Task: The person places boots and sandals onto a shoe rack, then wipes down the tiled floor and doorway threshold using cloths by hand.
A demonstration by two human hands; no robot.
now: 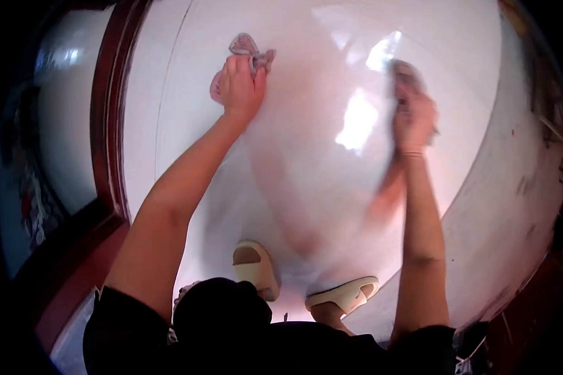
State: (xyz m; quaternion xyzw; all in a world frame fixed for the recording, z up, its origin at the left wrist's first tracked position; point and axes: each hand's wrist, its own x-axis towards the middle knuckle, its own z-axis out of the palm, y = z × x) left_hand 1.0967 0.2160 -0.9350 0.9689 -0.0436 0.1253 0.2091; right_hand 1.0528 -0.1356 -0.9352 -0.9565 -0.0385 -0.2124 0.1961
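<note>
My left hand is closed over a crumpled pinkish cloth with a grey edge, pressed against a glossy white tiled surface. Parts of the cloth stick out above the fingers and beside the wrist. To the right, my right hand is smeared by motion, its fingers curled over a dark pinkish cloth on the same shiny surface. Both arms are stretched forward and the hands are well apart. Reflections of the arms and bright light patches show between them.
Cream slippers are on my feet at the bottom. A dark red wooden frame runs along the left. On the right is a pale, stained surface, with dim, unclear items beyond it.
</note>
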